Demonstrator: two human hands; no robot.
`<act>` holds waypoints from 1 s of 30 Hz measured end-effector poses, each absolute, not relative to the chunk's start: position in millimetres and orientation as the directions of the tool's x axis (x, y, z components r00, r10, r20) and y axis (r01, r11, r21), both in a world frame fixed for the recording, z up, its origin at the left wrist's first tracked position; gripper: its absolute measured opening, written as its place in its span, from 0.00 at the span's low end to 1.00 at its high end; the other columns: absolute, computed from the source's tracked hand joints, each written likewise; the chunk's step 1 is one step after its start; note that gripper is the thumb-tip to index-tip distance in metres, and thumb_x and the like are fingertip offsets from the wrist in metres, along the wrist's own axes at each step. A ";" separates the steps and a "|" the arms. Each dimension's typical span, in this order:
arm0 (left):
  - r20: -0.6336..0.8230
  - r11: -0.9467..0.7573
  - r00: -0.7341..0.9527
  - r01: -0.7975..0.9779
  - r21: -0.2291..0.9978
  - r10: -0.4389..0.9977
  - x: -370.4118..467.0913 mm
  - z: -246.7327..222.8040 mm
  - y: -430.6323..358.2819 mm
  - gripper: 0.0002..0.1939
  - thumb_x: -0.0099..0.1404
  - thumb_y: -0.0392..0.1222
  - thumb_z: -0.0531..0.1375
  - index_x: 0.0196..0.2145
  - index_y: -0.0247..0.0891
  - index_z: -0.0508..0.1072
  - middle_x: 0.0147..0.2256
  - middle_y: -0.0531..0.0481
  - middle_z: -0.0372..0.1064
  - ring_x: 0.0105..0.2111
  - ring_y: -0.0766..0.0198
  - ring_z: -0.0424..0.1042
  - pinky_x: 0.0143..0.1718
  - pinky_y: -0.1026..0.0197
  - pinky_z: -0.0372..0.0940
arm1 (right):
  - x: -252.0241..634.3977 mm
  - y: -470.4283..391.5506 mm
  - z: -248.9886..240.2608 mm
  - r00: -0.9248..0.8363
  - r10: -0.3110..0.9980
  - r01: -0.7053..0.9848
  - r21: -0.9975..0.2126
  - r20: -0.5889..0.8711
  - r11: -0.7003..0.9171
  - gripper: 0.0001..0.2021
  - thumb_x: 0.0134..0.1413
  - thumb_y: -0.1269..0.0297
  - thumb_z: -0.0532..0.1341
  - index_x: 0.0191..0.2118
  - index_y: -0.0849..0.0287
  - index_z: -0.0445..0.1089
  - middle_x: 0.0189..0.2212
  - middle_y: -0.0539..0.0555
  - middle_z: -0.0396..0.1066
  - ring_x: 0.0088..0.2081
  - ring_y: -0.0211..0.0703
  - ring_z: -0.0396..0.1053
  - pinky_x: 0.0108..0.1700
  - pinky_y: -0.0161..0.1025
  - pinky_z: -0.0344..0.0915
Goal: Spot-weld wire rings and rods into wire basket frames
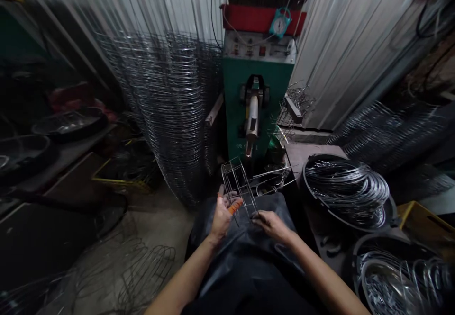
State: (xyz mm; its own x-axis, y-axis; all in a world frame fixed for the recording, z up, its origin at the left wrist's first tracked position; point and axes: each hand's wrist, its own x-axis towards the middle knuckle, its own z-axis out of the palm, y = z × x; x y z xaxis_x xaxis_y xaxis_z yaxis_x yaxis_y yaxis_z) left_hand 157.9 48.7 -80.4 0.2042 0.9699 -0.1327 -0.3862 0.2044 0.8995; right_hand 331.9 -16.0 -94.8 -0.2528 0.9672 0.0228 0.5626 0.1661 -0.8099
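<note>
A small wire rack (237,177) is tilted in front of me, above the dark apron (245,258) on my lap. My left hand (223,213) grips its left side, with orange wrapping on the thumb and a finger. On the lower right end of the rack, my right hand (270,224) is closed in a pinch on the wire. Just beyond the rack stands a green spot welding machine (236,92), its electrode arm (252,116) pointing down toward the rack. Long thin rods (273,172) stick out to the rack's right.
Tall stacks of wire rings (170,97) stand left of the machine. On my right, a black basin (313,196) holds bent wires, and another basin (357,253) holds a bowl of small metal pieces. Loose wire frames (149,267) lie on the floor at left, near a yellow crate (121,182).
</note>
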 end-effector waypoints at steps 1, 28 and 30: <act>-0.142 0.217 0.212 -0.393 0.894 0.967 159.8 -78.8 52.5 0.39 0.48 0.43 0.67 0.55 0.41 0.56 0.38 0.48 0.67 0.35 0.65 0.70 0.37 0.62 0.65 | 330.6 -12.3 -93.3 -0.242 0.970 0.549 -0.821 0.025 0.159 0.14 0.59 0.55 0.52 0.33 0.59 0.68 0.30 0.52 0.70 0.32 0.40 0.67 0.36 0.35 0.61; -0.241 0.310 0.200 -0.484 0.819 0.950 184.6 -77.1 132.3 0.33 0.43 0.49 0.68 0.45 0.38 0.61 0.20 0.64 0.49 0.13 0.79 0.44 0.12 0.71 0.42 | 426.3 125.4 -37.2 -0.023 0.935 0.818 -0.531 0.355 0.222 0.16 0.54 0.49 0.55 0.38 0.54 0.71 0.38 0.54 0.73 0.43 0.49 0.69 0.53 0.52 0.56; -0.257 0.313 0.181 -0.480 0.819 0.949 186.7 -77.8 137.2 0.33 0.43 0.49 0.68 0.44 0.38 0.61 0.20 0.64 0.49 0.13 0.79 0.44 0.12 0.71 0.43 | 425.5 134.4 -42.4 -0.046 0.950 0.746 -0.622 0.309 0.238 0.15 0.55 0.49 0.54 0.35 0.54 0.71 0.33 0.53 0.73 0.37 0.46 0.70 0.46 0.46 0.62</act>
State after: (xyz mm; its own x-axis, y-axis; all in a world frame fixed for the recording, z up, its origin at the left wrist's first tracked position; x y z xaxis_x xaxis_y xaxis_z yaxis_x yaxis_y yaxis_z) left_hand 186.7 137.2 -77.8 0.1811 0.9494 -0.2565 -0.4803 0.3130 0.8193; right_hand 425.5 134.4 -42.4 -0.0457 0.9501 0.3087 0.7458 0.2380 -0.6222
